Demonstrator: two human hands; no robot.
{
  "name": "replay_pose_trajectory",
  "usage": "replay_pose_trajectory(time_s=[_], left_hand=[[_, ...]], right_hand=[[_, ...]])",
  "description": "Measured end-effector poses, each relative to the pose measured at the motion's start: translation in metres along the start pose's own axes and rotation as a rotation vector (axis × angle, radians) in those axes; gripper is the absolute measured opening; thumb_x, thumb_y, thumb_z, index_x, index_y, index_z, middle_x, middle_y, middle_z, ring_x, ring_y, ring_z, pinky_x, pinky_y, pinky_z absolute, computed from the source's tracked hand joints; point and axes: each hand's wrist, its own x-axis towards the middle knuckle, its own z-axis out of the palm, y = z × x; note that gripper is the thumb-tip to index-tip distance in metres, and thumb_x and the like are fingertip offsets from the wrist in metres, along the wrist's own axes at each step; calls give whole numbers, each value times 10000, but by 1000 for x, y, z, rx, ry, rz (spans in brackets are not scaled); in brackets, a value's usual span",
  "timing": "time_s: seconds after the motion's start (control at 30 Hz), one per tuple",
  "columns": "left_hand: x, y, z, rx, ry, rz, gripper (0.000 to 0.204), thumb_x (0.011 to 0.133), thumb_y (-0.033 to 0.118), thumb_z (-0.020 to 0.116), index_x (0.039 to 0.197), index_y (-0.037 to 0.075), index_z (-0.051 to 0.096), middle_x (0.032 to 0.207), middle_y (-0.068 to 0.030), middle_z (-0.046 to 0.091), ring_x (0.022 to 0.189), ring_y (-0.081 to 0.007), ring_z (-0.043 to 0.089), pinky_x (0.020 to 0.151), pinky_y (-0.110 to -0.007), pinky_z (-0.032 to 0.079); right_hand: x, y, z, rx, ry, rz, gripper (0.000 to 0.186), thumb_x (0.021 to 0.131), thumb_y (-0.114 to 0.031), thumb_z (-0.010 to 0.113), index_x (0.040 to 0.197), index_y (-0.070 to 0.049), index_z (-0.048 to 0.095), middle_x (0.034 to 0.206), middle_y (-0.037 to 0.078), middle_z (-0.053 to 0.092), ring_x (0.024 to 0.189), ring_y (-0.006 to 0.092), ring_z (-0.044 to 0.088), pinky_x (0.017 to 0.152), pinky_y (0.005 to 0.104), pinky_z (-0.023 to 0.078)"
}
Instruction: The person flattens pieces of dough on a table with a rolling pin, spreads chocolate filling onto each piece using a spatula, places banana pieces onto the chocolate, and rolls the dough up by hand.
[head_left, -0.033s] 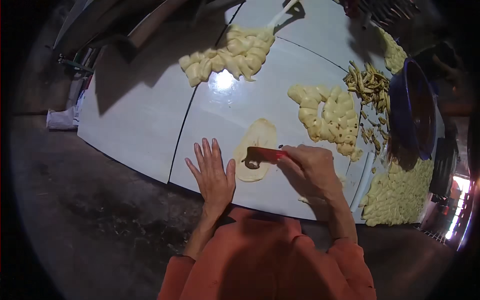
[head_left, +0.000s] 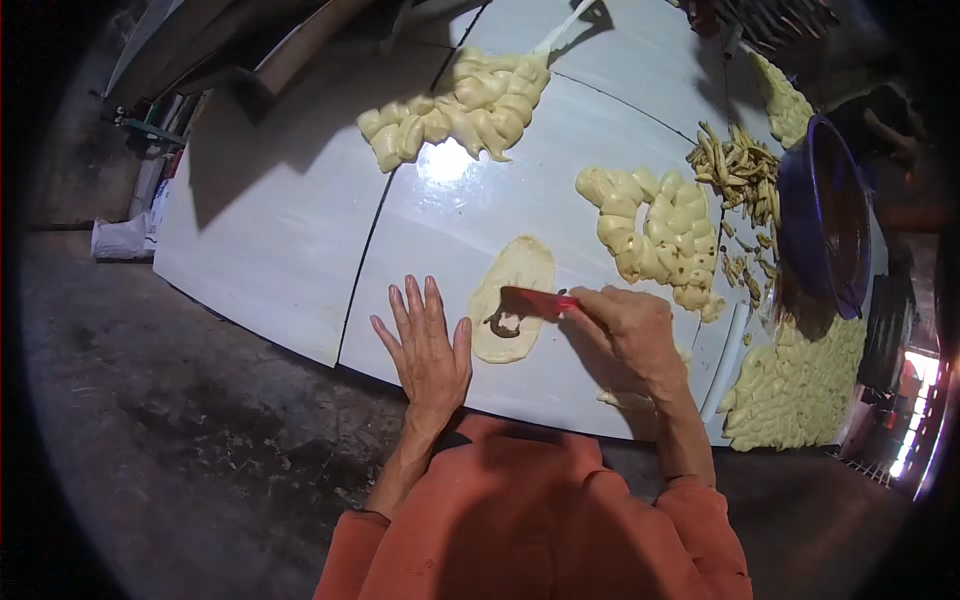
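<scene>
A flattened oval of pale dough lies on the white tabletop in front of me. On its lower half is a curved smear of dark brown paste. My right hand is closed round a red spatula, whose blade reaches over the middle of the dough, just above the smear. Whether the blade touches the dough I cannot tell. Just left of the oval, my left hand rests flat on the table with fingers spread, holding nothing.
Dough pieces lie in a cluster right of the oval; another dough cluster sits farther back. Brownish strips are heaped beside a purple basin. A white rod and more dough lie at the right edge.
The spatula and my right hand have shifted slightly, the blade rising away from the brown smear, so more of the smear shows. My left hand stays in place.
</scene>
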Motion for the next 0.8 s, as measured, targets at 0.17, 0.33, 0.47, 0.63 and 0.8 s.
replay_pose_trajectory(time_s=[0.17, 0.33, 0.47, 0.63, 0.8], left_hand=[[-1, -4, 2, 7, 3, 26, 741, 1057, 375, 539, 1629, -13, 270, 1689, -255, 262, 1593, -448, 138, 1229, -684, -13], [-1, -3, 3, -4, 12, 55, 780, 1040, 409, 570, 1627, -14, 278, 1686, -258, 270, 1592, -447, 143, 1228, -686, -9], [0, -1, 0, 5, -4, 44, 805, 1026, 412, 596, 1627, -18, 276, 1684, -257, 276, 1591, -443, 151, 1228, -685, -8], [0, -4, 2, 2, -37, 24, 795, 1036, 434, 576, 1634, 2, 281, 1700, -247, 241, 1600, -434, 112, 1225, -697, -22], [3, 1, 4, -11, -34, 58, 791, 1034, 429, 575, 1627, -12, 291, 1702, -240, 244, 1601, -424, 126, 1232, -681, -17]], right_hand=[[-11, -8, 1, -113, 75, -42, 157, 932, -252, 744, 1038, -138, 725, 681, 39, 575, 600, 226, 625, 541, 390, 478], [-21, -13, 9, -31, 115, 50, 158, 924, -252, 760, 1029, -135, 737, 675, 38, 583, 584, 234, 609, 547, 390, 476], [-27, -15, 13, 24, 119, 94, 147, 946, -246, 738, 1040, -132, 732, 702, 65, 622, 620, 257, 629, 569, 396, 479], [-30, -24, 24, 236, 71, 263, 212, 978, -296, 698, 1062, -104, 728, 725, 108, 642, 632, 305, 637, 593, 418, 492], [-48, 2, 30, 876, 32, 698, 283, 983, -272, 725, 1140, -37, 733, 698, 8, 650, 596, 142, 608, 549, 311, 451]])
